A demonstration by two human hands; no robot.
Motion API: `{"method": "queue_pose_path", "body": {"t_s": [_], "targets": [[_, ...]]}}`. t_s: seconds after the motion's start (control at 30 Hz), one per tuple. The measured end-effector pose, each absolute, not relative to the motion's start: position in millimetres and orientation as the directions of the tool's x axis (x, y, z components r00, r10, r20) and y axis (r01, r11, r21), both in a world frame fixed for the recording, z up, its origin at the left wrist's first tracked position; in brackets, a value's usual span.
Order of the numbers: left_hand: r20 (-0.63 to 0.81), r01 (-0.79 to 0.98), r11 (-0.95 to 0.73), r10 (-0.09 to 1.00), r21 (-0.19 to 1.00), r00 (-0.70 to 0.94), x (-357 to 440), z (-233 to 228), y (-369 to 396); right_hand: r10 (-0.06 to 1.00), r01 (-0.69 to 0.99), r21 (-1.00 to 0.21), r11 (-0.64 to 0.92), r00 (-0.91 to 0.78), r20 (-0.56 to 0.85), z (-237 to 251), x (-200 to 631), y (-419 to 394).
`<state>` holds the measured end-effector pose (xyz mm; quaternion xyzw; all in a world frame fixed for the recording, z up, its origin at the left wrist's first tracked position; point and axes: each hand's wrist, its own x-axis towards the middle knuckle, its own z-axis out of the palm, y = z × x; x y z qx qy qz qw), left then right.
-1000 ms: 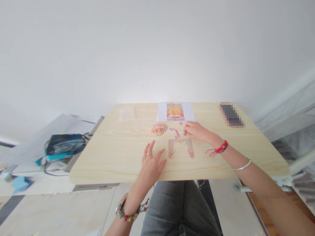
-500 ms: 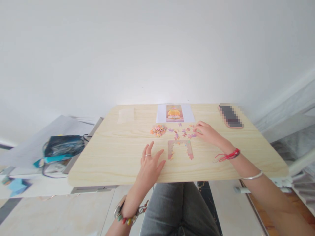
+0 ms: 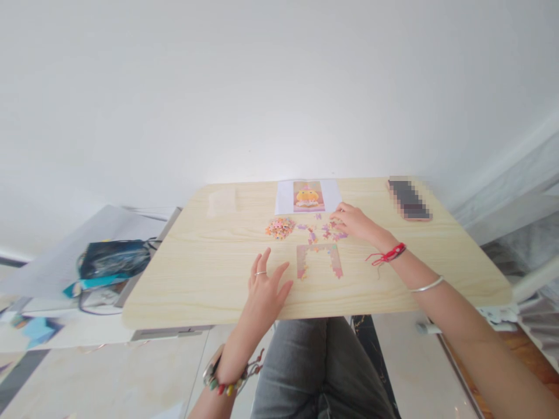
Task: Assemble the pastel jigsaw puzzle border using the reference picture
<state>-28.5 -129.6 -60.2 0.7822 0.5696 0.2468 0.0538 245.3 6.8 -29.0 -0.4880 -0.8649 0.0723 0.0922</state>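
Since half a second ago our right hand (image 3: 354, 223) has pulled back left, from the right edge of the loose puzzle pieces (image 3: 325, 230) to sit over them, nearer the reference picture (image 3: 308, 196). Our left hand (image 3: 266, 286) hasn't moved: flat on the table (image 3: 196, 273), fingers spread, holding nothing, just left of the half-built puzzle frame (image 3: 319, 260). Right hand is loosely curled, fingertips on the loose pieces; it's probably pinching one, but the pieces are too small to confirm. Farther back, the orange pile of pieces (image 3: 280, 227) lies left of the loose ones. The phone (image 3: 409, 199) at the far right corner is pixelated. Our right forearm is cut off by the frame edge.
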Motion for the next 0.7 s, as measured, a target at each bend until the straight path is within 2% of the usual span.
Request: {"method": "queue_pose_path", "body": {"t_s": [0.27,0.7], "targets": [[0.325,0.863,-0.343,0.918,0.371,0.226,-30.0,-60.7,-130.7,0.855,0.834,-0.209,0.51,-0.519,0.017,-20.5,243.5,7.6],[0.323,0.872,-0.323,0.924,0.368,0.206,-31.8,-59.9,-130.7,0.828,0.818,-0.129,0.561,-0.559,0.056,-25.2,251.4,9.4]]}}
